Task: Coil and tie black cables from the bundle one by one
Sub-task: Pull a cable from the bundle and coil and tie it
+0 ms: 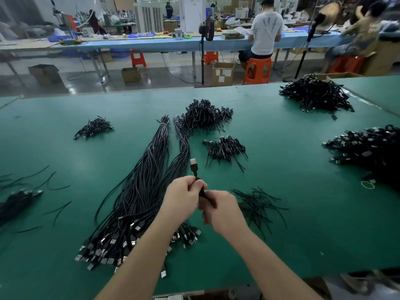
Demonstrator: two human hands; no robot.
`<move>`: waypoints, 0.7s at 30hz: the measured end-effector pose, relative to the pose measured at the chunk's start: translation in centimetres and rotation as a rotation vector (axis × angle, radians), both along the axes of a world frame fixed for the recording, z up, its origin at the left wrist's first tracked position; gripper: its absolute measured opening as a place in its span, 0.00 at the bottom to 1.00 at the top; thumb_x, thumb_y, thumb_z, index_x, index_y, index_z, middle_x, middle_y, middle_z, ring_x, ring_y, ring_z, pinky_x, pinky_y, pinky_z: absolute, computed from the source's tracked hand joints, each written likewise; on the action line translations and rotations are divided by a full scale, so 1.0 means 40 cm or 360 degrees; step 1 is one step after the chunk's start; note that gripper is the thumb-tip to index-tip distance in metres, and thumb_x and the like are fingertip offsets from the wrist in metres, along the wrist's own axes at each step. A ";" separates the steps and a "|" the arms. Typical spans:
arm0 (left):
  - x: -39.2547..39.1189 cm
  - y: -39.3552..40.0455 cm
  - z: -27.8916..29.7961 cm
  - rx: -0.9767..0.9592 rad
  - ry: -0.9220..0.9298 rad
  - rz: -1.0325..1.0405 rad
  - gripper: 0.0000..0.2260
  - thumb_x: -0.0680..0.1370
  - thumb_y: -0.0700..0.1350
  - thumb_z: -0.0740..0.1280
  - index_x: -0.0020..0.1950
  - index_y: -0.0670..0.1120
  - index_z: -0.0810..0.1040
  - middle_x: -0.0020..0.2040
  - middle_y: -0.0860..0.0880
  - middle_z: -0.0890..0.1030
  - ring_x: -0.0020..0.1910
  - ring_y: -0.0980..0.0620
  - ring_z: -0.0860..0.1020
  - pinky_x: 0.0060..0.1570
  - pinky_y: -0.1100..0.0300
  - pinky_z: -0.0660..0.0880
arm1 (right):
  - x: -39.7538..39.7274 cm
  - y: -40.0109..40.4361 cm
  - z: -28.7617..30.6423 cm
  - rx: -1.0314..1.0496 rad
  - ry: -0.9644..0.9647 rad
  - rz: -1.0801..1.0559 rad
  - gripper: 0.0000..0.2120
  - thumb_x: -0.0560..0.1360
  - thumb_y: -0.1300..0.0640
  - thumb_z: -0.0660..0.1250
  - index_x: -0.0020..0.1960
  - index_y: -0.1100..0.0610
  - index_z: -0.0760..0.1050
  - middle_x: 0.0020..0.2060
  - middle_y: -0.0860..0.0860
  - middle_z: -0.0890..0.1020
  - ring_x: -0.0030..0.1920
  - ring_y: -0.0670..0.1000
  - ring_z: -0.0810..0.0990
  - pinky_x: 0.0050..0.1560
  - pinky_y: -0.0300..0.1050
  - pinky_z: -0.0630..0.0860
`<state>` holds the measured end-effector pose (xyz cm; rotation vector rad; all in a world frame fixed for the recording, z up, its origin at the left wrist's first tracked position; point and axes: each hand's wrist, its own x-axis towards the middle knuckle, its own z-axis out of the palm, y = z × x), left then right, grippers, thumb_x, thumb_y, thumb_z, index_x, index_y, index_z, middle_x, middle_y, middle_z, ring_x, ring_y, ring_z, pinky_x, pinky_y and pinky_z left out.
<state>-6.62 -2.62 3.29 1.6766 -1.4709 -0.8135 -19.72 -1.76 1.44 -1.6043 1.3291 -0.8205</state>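
Both hands, left hand [183, 192] and right hand [220, 210], fingers clamped on coiled black cable [201, 191], USB plug [193, 164] up; no legible writing.

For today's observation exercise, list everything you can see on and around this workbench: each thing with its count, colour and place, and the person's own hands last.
Table: one, green, fills the foreground.
Uncoiled cable bundles: two, black with silver plugs, centre, running away from the person.
Held cable: one, black, plug upward, above the hands.
Coiled cable piles: six or so, black, spread across the far and right side of the table.
Loose ties: a scatter, black, right of the hands.
Rubber band: one, pale, right edge.
Stools: several, orange, beyond the table.
Cardboard boxes: several, brown, on the floor.
Left hand: grips the held cable.
Right hand: grips it lower down.
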 end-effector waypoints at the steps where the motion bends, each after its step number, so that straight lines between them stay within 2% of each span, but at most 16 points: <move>1: 0.003 -0.003 -0.006 -0.0030 -0.0033 0.0027 0.10 0.81 0.46 0.67 0.40 0.48 0.82 0.23 0.60 0.75 0.22 0.61 0.71 0.23 0.69 0.64 | -0.001 -0.001 0.001 0.0015 0.0001 -0.0015 0.15 0.80 0.62 0.63 0.35 0.57 0.75 0.25 0.51 0.77 0.24 0.49 0.75 0.29 0.47 0.77; 4: 0.010 -0.007 -0.013 -0.0073 0.0111 0.0146 0.06 0.76 0.50 0.74 0.43 0.51 0.79 0.35 0.54 0.83 0.34 0.53 0.81 0.38 0.57 0.79 | -0.010 -0.009 0.001 0.0066 -0.0026 -0.0040 0.14 0.81 0.61 0.64 0.37 0.59 0.77 0.29 0.56 0.79 0.26 0.51 0.78 0.30 0.47 0.79; 6: 0.021 -0.010 -0.020 -0.0048 0.0155 0.0171 0.13 0.72 0.56 0.76 0.49 0.55 0.75 0.37 0.54 0.83 0.34 0.57 0.80 0.36 0.59 0.76 | -0.014 -0.012 -0.001 0.0102 -0.0021 -0.0053 0.15 0.81 0.60 0.64 0.36 0.57 0.76 0.27 0.52 0.78 0.25 0.49 0.78 0.27 0.39 0.74; 8: 0.025 -0.018 -0.022 0.0037 0.0104 0.0045 0.16 0.71 0.60 0.76 0.52 0.58 0.74 0.32 0.56 0.77 0.28 0.59 0.73 0.31 0.64 0.69 | -0.013 -0.013 -0.004 0.0143 -0.0020 -0.0034 0.15 0.81 0.60 0.63 0.36 0.57 0.76 0.27 0.50 0.78 0.24 0.46 0.77 0.25 0.34 0.70; 9: 0.028 -0.023 -0.024 0.0078 0.0052 -0.0033 0.16 0.71 0.61 0.75 0.51 0.57 0.76 0.30 0.57 0.74 0.26 0.59 0.69 0.29 0.64 0.66 | -0.013 -0.014 -0.007 0.0158 -0.0022 -0.0011 0.15 0.81 0.61 0.63 0.36 0.56 0.76 0.27 0.49 0.78 0.23 0.46 0.76 0.25 0.33 0.70; 11: 0.033 -0.033 -0.031 0.0080 -0.0090 -0.0096 0.18 0.72 0.60 0.75 0.44 0.45 0.79 0.27 0.55 0.70 0.25 0.56 0.66 0.28 0.60 0.64 | -0.011 -0.017 -0.012 0.0142 0.0010 0.0053 0.14 0.81 0.60 0.63 0.38 0.52 0.76 0.31 0.49 0.79 0.24 0.45 0.76 0.26 0.34 0.70; 12: 0.036 -0.037 -0.032 0.0079 -0.0136 -0.0088 0.21 0.73 0.58 0.74 0.38 0.41 0.77 0.26 0.53 0.70 0.25 0.55 0.65 0.28 0.59 0.63 | -0.011 -0.020 -0.016 0.0114 0.0083 0.0094 0.13 0.82 0.59 0.62 0.40 0.50 0.75 0.33 0.48 0.79 0.26 0.46 0.76 0.28 0.36 0.70; 14: 0.040 -0.044 -0.036 0.0080 -0.0177 -0.0083 0.20 0.75 0.56 0.74 0.31 0.44 0.74 0.24 0.54 0.71 0.23 0.55 0.66 0.27 0.59 0.64 | -0.011 -0.023 -0.025 0.0065 0.0269 0.0190 0.09 0.84 0.55 0.58 0.46 0.48 0.72 0.38 0.45 0.78 0.32 0.45 0.74 0.31 0.36 0.68; 16: 0.041 -0.051 -0.040 0.0070 -0.0202 -0.0113 0.19 0.76 0.53 0.73 0.28 0.48 0.73 0.22 0.54 0.72 0.22 0.57 0.66 0.26 0.60 0.64 | -0.009 -0.022 -0.034 0.0057 0.0334 0.0265 0.10 0.85 0.51 0.53 0.51 0.49 0.71 0.42 0.46 0.78 0.38 0.46 0.75 0.36 0.40 0.70; 19: 0.037 -0.061 -0.047 0.0062 -0.0273 -0.0119 0.20 0.77 0.52 0.72 0.27 0.48 0.72 0.21 0.56 0.74 0.20 0.59 0.66 0.25 0.63 0.64 | -0.004 -0.017 -0.048 0.0018 0.0298 0.0256 0.16 0.85 0.47 0.49 0.53 0.53 0.71 0.44 0.51 0.80 0.43 0.51 0.77 0.44 0.50 0.74; 21: 0.032 -0.068 -0.052 0.0055 -0.0320 -0.0126 0.21 0.77 0.52 0.72 0.26 0.49 0.73 0.21 0.57 0.74 0.20 0.60 0.68 0.24 0.66 0.63 | 0.002 -0.017 -0.062 0.0016 0.0225 0.0191 0.18 0.85 0.46 0.49 0.53 0.54 0.73 0.44 0.50 0.81 0.42 0.51 0.77 0.44 0.48 0.74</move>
